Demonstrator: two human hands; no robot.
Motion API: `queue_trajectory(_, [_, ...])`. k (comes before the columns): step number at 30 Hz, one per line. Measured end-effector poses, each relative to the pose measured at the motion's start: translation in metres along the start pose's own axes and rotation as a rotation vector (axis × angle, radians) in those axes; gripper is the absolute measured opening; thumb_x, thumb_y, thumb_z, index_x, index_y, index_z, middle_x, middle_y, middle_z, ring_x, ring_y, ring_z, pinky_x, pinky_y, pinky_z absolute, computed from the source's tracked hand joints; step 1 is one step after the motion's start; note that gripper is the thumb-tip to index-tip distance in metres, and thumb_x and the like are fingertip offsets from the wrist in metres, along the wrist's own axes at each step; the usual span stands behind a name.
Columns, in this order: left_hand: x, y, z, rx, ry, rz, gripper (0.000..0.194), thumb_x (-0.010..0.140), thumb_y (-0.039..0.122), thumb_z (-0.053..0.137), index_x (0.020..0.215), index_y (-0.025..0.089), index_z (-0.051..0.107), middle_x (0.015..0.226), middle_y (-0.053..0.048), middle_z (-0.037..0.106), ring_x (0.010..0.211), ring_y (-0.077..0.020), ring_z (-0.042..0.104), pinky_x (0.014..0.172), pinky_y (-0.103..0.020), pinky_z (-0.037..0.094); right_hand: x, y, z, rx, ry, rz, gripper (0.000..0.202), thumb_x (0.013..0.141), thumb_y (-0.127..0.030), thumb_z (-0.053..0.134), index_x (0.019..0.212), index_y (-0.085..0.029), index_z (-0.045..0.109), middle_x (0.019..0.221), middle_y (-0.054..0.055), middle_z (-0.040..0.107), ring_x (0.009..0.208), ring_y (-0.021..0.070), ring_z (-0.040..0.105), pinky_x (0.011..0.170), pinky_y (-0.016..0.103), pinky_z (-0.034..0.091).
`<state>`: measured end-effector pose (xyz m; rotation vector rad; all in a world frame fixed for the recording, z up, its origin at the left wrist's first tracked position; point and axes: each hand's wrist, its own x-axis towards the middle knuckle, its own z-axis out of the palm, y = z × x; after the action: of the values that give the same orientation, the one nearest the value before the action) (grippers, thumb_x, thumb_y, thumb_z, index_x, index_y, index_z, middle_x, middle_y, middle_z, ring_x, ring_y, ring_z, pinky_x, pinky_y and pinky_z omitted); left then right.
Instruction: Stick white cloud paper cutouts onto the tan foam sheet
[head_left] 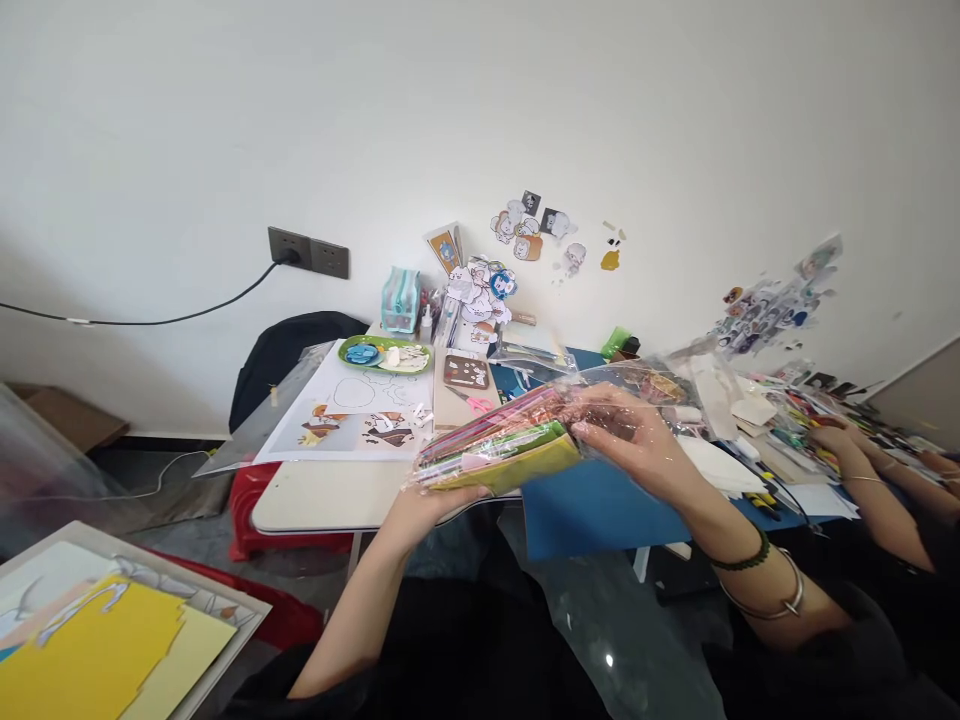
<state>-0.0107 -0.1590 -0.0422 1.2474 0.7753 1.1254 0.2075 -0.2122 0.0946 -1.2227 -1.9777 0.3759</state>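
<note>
Bundle (495, 450) of flat pink, green and yellow pieces in clear plastic rests in the bare left hand (441, 505), which clasps its underside, while the bare right hand (634, 440) pinches its right end. It is held above the front edge of the white tabletop (322, 495). Just behind lie pink-handled scissors (478, 404); near the back left corner, a green oval tray (346, 357).

Clear-bagged multicoloured bundle (499, 442), tilted
</note>
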Motion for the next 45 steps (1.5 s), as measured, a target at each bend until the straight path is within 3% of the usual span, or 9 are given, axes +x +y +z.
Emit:
queue_trajectory(7, [-0.001, -0.003, 0.003, -0.052, 0.022, 0.066, 0.061, 0.054, 0.026, 0.082, 0.111, 0.017, 0.059, 0.116, -0.009, 0.066, 0.114, -0.0312, 0.057, 0.102, -0.047, 0.043, -0.013, 0.004, -0.003, 0.008, -0.068, -0.071, 0.010, 0.087, -0.025, 0.057, 0.085, -0.023, 0.066, 0.101, 0.004, 0.069, 0.102, 0.0218, 0.061, 0.086, 0.036, 0.051])
queue_trajectory(12, [-0.001, -0.002, 0.006, -0.101, 0.009, 0.102, 0.058, 0.054, 0.024, 0.083, 0.107, 0.017, 0.060, 0.112, -0.008, 0.068, 0.110, -0.0311, 0.060, 0.100, -0.046, 0.045, -0.028, 0.005, -0.001, -0.088, -0.048, -0.077, 0.032, 0.089, -0.021, 0.054, 0.119, -0.031, 0.058, 0.123, 0.003, 0.061, 0.115, 0.0220, 0.054, 0.096, 0.040, 0.047])
queue_trajectory(16, [-0.002, -0.002, 0.006, -0.117, -0.022, 0.106, 0.057, 0.056, 0.023, 0.082, 0.108, 0.017, 0.060, 0.113, -0.009, 0.068, 0.108, -0.0303, 0.061, 0.097, -0.045, 0.047, -0.033, 0.005, 0.001, -0.097, -0.079, -0.205, 0.043, 0.089, -0.013, 0.052, 0.125, -0.035, 0.054, 0.123, 0.000, 0.060, 0.119, 0.0212, 0.051, 0.102, 0.043, 0.041])
queue_trajectory(23, [-0.002, -0.004, 0.005, -0.115, -0.070, 0.170, 0.055, 0.058, 0.019, 0.081, 0.109, 0.017, 0.059, 0.111, -0.008, 0.069, 0.106, -0.0283, 0.062, 0.094, -0.041, 0.049, -0.036, 0.011, 0.002, -0.038, -0.088, -0.277, 0.044, 0.087, -0.008, 0.050, 0.122, -0.033, 0.056, 0.123, 0.003, 0.058, 0.117, 0.0221, 0.051, 0.096, 0.043, 0.045])
queue_trajectory(30, [-0.006, -0.008, -0.002, -0.022, -0.210, 0.240, 0.051, 0.064, 0.018, 0.078, 0.110, 0.019, 0.055, 0.114, -0.009, 0.066, 0.104, -0.0255, 0.062, 0.090, -0.035, 0.050, -0.039, 0.000, -0.001, -0.072, -0.117, -0.307, 0.027, 0.087, -0.011, 0.050, 0.106, -0.025, 0.063, 0.102, 0.005, 0.066, 0.098, 0.0198, 0.060, 0.089, 0.040, 0.048])
queue_trajectory(39, [-0.010, -0.006, -0.001, 0.055, -0.299, 0.265, 0.050, 0.066, 0.028, 0.078, 0.111, 0.022, 0.057, 0.121, -0.008, 0.061, 0.115, -0.0274, 0.055, 0.092, -0.031, 0.045, -0.056, -0.004, -0.006, -0.209, -0.022, -0.134, 0.012, 0.086, -0.019, 0.055, 0.087, -0.029, 0.062, 0.076, 0.000, 0.066, 0.069, 0.0165, 0.062, 0.065, 0.028, 0.054])
queue_trajectory(45, [-0.010, -0.002, 0.004, 0.106, -0.293, 0.250, 0.051, 0.065, 0.032, 0.078, 0.110, 0.022, 0.057, 0.119, -0.009, 0.062, 0.111, -0.0281, 0.058, 0.090, -0.032, 0.046, -0.060, 0.001, -0.012, -0.180, -0.020, -0.088, 0.006, 0.084, -0.020, 0.061, 0.085, -0.025, 0.063, 0.079, 0.000, 0.069, 0.077, 0.0159, 0.065, 0.069, 0.027, 0.054])
